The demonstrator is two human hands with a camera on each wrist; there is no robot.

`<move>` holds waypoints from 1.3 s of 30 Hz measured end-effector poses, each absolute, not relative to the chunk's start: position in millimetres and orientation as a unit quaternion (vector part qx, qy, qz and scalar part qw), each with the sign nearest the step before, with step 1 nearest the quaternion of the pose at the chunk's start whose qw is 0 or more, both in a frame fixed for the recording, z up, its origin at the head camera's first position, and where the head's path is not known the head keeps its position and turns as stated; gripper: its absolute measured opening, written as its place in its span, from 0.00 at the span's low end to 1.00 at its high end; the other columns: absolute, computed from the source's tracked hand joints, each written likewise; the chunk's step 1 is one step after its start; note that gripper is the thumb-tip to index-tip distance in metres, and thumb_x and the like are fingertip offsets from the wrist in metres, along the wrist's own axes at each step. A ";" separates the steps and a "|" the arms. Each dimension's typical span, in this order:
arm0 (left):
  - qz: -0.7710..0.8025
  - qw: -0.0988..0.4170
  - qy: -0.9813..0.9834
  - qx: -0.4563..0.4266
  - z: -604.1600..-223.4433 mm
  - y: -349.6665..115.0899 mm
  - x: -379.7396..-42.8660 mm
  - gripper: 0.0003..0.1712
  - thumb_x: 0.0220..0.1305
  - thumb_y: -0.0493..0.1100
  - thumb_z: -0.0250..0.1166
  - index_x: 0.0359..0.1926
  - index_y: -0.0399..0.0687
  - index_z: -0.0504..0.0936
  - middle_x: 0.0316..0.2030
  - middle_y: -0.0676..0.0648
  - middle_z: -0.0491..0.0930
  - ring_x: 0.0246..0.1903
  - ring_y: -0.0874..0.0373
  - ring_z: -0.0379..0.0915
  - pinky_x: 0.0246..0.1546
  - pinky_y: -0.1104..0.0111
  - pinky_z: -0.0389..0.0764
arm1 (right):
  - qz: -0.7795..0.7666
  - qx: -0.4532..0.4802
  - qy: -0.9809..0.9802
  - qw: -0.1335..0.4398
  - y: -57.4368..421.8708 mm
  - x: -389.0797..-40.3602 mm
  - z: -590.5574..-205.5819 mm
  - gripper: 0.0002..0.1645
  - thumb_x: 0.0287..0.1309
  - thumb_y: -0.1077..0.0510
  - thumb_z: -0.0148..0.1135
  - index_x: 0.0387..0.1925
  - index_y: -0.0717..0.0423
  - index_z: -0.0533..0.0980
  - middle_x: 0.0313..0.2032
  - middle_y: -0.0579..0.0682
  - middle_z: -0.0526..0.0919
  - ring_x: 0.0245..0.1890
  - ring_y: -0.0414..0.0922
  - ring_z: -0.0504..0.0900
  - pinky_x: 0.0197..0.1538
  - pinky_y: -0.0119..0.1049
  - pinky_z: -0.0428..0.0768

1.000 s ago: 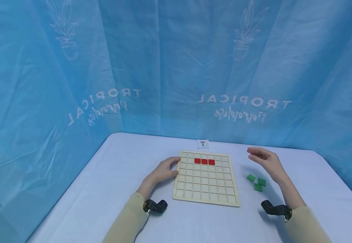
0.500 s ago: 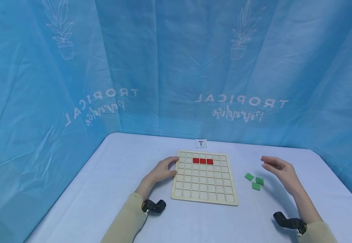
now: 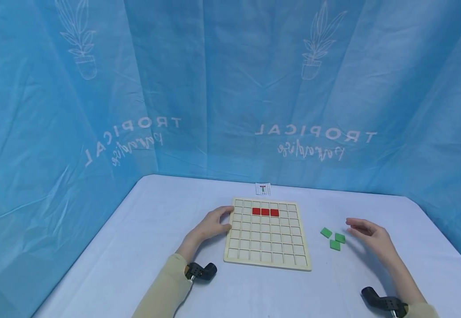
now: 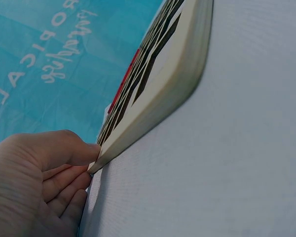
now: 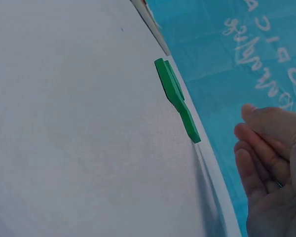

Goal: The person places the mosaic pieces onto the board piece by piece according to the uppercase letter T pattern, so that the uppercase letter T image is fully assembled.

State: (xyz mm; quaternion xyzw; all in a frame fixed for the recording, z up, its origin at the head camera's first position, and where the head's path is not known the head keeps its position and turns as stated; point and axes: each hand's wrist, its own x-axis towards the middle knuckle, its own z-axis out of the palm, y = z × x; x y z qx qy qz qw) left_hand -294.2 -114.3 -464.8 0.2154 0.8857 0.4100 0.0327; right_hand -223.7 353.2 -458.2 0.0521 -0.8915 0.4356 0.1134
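A pale square board (image 3: 268, 261) with a raised grid lies on the white table, and three red tiles (image 3: 265, 212) form a row in its upper part. My left hand (image 3: 211, 225) rests against the board's left edge, thumb and fingers spread along it. In the left wrist view, the thumb (image 4: 81, 152) meets the rim of the board. To the right of the board lie three green tiles (image 3: 335, 245). My right hand (image 3: 373, 240) hovers beside them on their right, its fingers loosely bent and holding nothing. The right wrist view has the green tiles (image 5: 171, 89) apart from the fingers.
A small printed card (image 3: 263, 189) with a red and green T on a grid lies behind the board. Blue printed curtains (image 3: 230, 88) rise along the table's back and left side. Each wrist wears a black camera mount (image 3: 202, 270).
My right hand has moved to the right and nearer the front, away from the board, and its fingers are still free. The left hand stays at the board's edge. The tiles look unmoved.
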 end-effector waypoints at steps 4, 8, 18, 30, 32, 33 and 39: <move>0.409 0.031 0.886 0.215 -465.0 -114.4 -293.4 0.34 0.57 0.35 0.63 0.66 0.38 0.65 0.64 0.42 0.66 0.66 0.48 0.56 0.66 0.58 0.59 | 0.419 0.045 -0.901 0.108 355.9 -224.2 -465.2 0.26 0.62 0.49 0.60 0.55 0.62 0.74 0.52 0.60 0.78 0.42 0.19 0.72 0.43 0.12 0.69; 0.410 0.031 0.885 0.218 -465.0 -114.4 -293.4 0.34 0.57 0.35 0.63 0.65 0.38 0.65 0.64 0.42 0.65 0.66 0.48 0.56 0.66 0.58 0.59 | 0.412 0.044 -0.905 0.097 356.5 -223.5 -469.8 0.27 0.61 0.48 0.61 0.55 0.61 0.75 0.51 0.59 0.78 0.41 0.19 0.72 0.43 0.13 0.70; 0.409 0.031 0.885 0.219 -464.9 -113.9 -292.6 0.34 0.57 0.35 0.63 0.66 0.37 0.65 0.64 0.41 0.66 0.66 0.48 0.57 0.66 0.58 0.60 | 0.379 0.053 -0.919 0.093 355.7 -222.9 -475.8 0.27 0.58 0.46 0.64 0.54 0.57 0.76 0.50 0.55 0.80 0.43 0.27 0.76 0.45 0.17 0.74; 0.407 0.032 0.887 0.214 -465.2 -114.1 -294.3 0.34 0.58 0.36 0.63 0.66 0.39 0.65 0.64 0.42 0.66 0.65 0.48 0.57 0.66 0.59 0.60 | 0.318 0.073 -0.940 0.104 353.3 -224.2 -478.2 0.24 0.57 0.47 0.65 0.51 0.54 0.78 0.48 0.51 0.82 0.48 0.50 0.79 0.50 0.39 0.78; 0.405 0.032 0.888 0.215 -465.1 -114.1 -294.5 0.34 0.57 0.36 0.63 0.66 0.39 0.65 0.64 0.42 0.66 0.65 0.48 0.57 0.66 0.59 0.60 | 0.313 0.073 -0.940 0.112 353.3 -224.3 -479.1 0.22 0.56 0.47 0.65 0.50 0.53 0.79 0.47 0.50 0.82 0.47 0.48 0.79 0.50 0.39 0.78; 0.405 0.031 0.888 0.216 -465.2 -114.1 -294.6 0.34 0.57 0.36 0.63 0.66 0.39 0.65 0.64 0.42 0.66 0.65 0.48 0.57 0.66 0.59 0.60 | 0.312 0.074 -0.940 0.116 353.2 -224.3 -479.5 0.22 0.56 0.48 0.66 0.50 0.53 0.79 0.47 0.50 0.82 0.47 0.45 0.79 0.49 0.38 0.78; 0.404 0.031 0.888 0.217 -465.7 -114.0 -294.4 0.34 0.57 0.36 0.63 0.66 0.39 0.66 0.64 0.42 0.66 0.65 0.48 0.57 0.66 0.59 0.60 | 0.311 0.078 -0.938 0.132 353.5 -223.0 -479.7 0.20 0.55 0.50 0.67 0.49 0.53 0.80 0.45 0.49 0.83 0.43 0.27 0.74 0.49 0.43 0.78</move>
